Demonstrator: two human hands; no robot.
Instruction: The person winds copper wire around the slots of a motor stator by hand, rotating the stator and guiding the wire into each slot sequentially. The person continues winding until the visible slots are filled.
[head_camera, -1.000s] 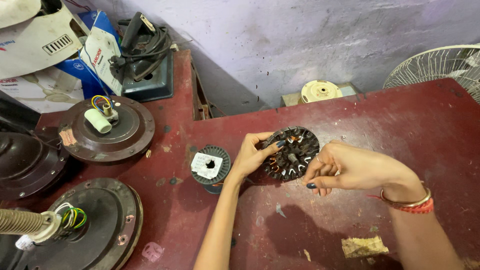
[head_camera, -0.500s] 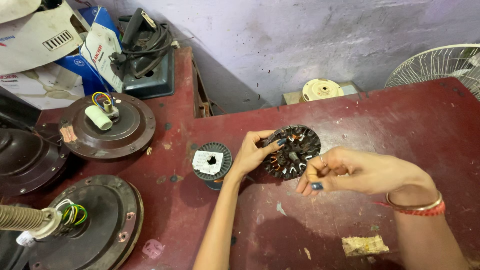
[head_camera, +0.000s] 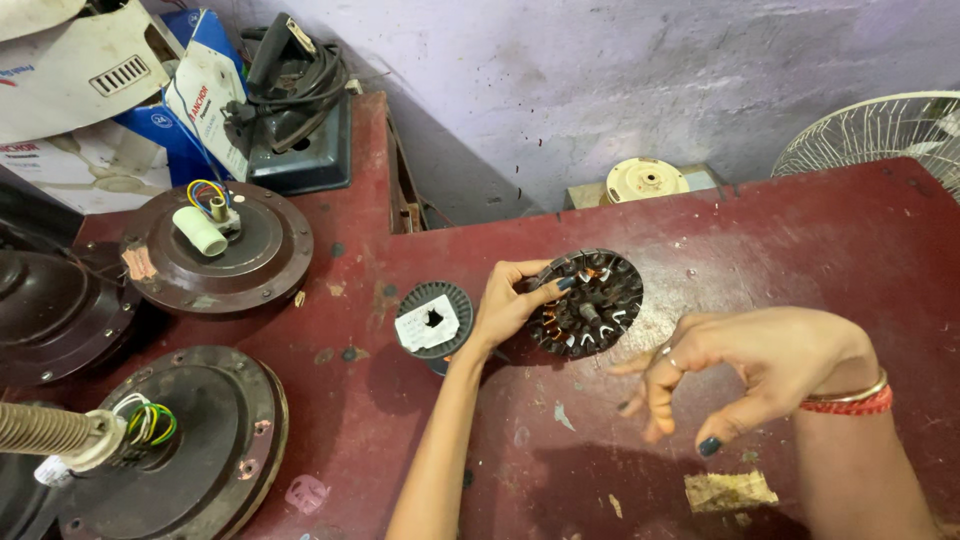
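My left hand grips the left rim of a round black fan stator with copper windings, held tilted on the dark red table. My right hand hovers to the right of and below the stator, fingers spread and curled, thumb and forefinger close together; a very thin wire between them cannot be made out. A red and gold bangle sits on that wrist. A black wire spool with a white label lies just left of my left hand.
Brown ceiling fan motor housings with coloured wires sit at the left. A clothes iron on a dark box and cardboard boxes stand at the back left. A fan guard is at the right, a paper scrap near my right arm.
My right hand has drawn away from the stator, down and to the right, with its fingers opening. My left hand keeps hold of the stator.
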